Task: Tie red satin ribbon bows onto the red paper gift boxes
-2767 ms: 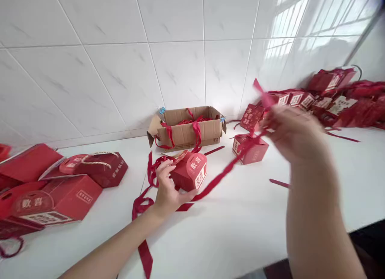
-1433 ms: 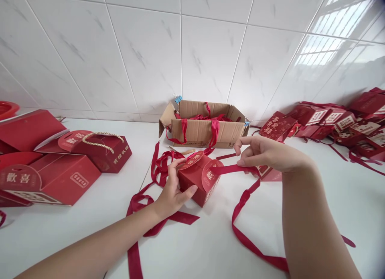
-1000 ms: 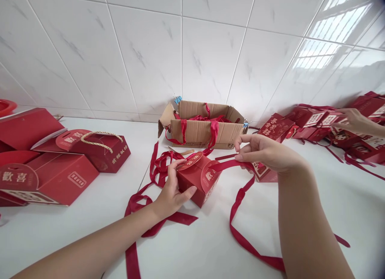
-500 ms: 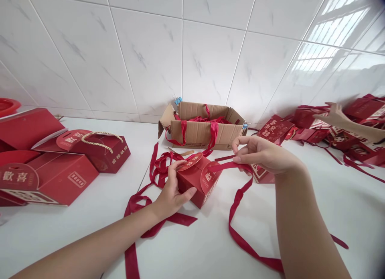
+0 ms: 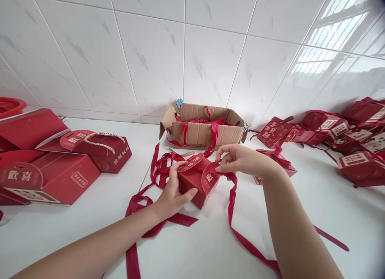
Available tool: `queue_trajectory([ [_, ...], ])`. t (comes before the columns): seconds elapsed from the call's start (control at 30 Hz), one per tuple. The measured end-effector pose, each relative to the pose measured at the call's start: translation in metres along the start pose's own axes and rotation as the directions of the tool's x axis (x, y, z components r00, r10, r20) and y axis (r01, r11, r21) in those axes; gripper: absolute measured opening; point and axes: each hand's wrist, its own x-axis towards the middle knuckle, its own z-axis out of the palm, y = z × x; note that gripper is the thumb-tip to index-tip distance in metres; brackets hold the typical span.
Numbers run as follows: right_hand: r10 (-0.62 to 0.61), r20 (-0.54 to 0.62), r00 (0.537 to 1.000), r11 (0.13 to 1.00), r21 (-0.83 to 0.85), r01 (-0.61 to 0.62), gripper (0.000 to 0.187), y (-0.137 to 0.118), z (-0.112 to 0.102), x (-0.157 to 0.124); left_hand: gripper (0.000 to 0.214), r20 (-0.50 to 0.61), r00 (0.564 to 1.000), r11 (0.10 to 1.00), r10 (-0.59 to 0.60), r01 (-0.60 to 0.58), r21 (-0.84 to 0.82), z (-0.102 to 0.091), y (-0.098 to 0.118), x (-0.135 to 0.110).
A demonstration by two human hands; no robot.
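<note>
Head view: a small red box (image 5: 195,187) is seen on the white table (image 5: 210,247), just in front of the cardboard box (image 5: 204,134). It is gripped by the L hand (image 5: 172,190). The thumb is pressed on the near side & the fingers are clamped over the top, by one round flap (image 5: 191,162). It is prob. held this way so it can't slide or tip when the ribbon is tugged.

A red ribbon (image 5: 231,206) is pinched by the R hand (image 5: 240,160), in front of the cardboard box & a bit to its right. Thumb & first finger are shut tight on it, right at the other round flap (image 5: 210,178). The other R fingers are curled loose. The pinch is made close to the flap, prob. so the thin end can be steered w/ care. The rest of the ribbon is left slack & is trailed away from the cardboard box, toward the camera.

More ribbons (image 5: 159,166) are heaped front-left of the cardboard box, & some are hung over its edge, prob. for easy grabbing. Big red boxes (image 5: 60,178) are laid far left of the cardboard box. A second small box (image 5: 284,165) is set to its front-right. Many more red boxes (image 5: 345,138) are piled far to its right, by the wall (image 5: 150,62).
</note>
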Motion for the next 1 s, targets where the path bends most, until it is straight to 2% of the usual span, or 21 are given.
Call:
queue_trajectory([
  [0.17,-0.105,-0.161,0.981,0.991,-0.095,0.09,0.028,0.001,0.011,0.008,0.063,0.011,1.0,1.0,-0.001,0.001,0.0,-0.001,0.001,-0.001],
  [0.37,-0.289,-0.099,0.952,0.942,-0.207,0.264,0.02,-0.007,0.02,0.011,0.054,0.006,1.0,0.999,0.019,-0.019,-0.027,-0.001,-0.001,-0.001],
  [0.53,-0.288,0.007,0.958,0.934,-0.218,0.283,0.015,-0.007,0.023,0.014,0.049,-0.029,0.999,1.0,0.028,-0.027,0.015,0.0,0.0,-0.002],
  [0.7,-0.272,0.057,0.961,0.926,-0.256,0.277,0.019,-0.009,0.027,0.013,0.02,-0.064,0.998,1.0,-0.008,0.006,-0.022,0.0,0.003,-0.004],
  [0.87,-0.252,0.076,0.965,0.953,-0.155,0.261,0.015,-0.015,0.035,0.009,0.019,-0.116,0.993,1.0,-0.014,0.015,0.006,-0.002,0.006,-0.005],
  [1.0,-0.231,-0.018,0.973,0.972,-0.052,0.23,0.012,-0.016,0.041,0.011,0.026,-0.102,0.995,0.999,0.014,-0.011,0.031,-0.003,0.008,-0.004],
])
